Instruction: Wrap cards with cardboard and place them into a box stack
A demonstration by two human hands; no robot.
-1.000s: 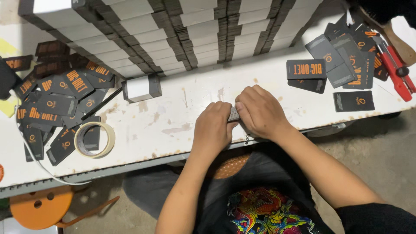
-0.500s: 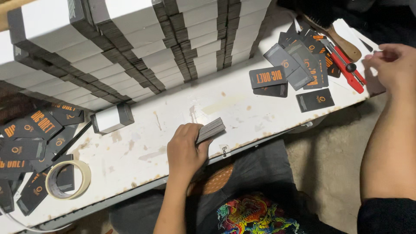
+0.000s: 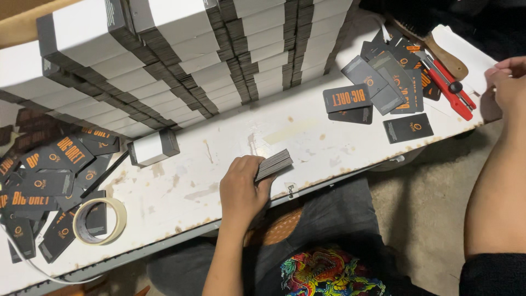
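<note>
Black card with orange print first: loose tags point(image 3: 49, 181) in an overlapping heap, well left of the grip, at the left end of the table point(image 3: 307, 131). Just in front of that heap, a roll of pale tape point(image 3: 100, 221), flat, partly over one tag. Between heap and grip, a single small bundle point(image 3: 153, 147) in a white band, apart from the long rows of banded bundles point(image 3: 181, 60) beyond.

Then the left hand point(image 3: 244, 189): grip closed over one end of a slim stack of dark tags point(image 3: 274, 163), tilted, free end jutting right past the fingers, close to the table's front edge. No band visible around the stack. Held by one end only, so probably quick to fan out or slip if the grip slackens. So near the edge, likely to spill into the lap or onto the floor rather than onto the table.

Right of the grip and beyond, more scattered tags point(image 3: 383, 82), some overlapping. Past them, a red utility knife point(image 3: 449, 87) beside a wooden-handled brush point(image 3: 438, 52). Blade out or in: cannot tell.

Far right of the grip, the right hand point(image 3: 507, 82), fingers curled at the table's end. Impossible to tell whether anything sits in that grip. Close to the knife, hence some risk of a nick. Forearm alongside the edge, hence some risk of sweeping the nearest tags off.
</note>
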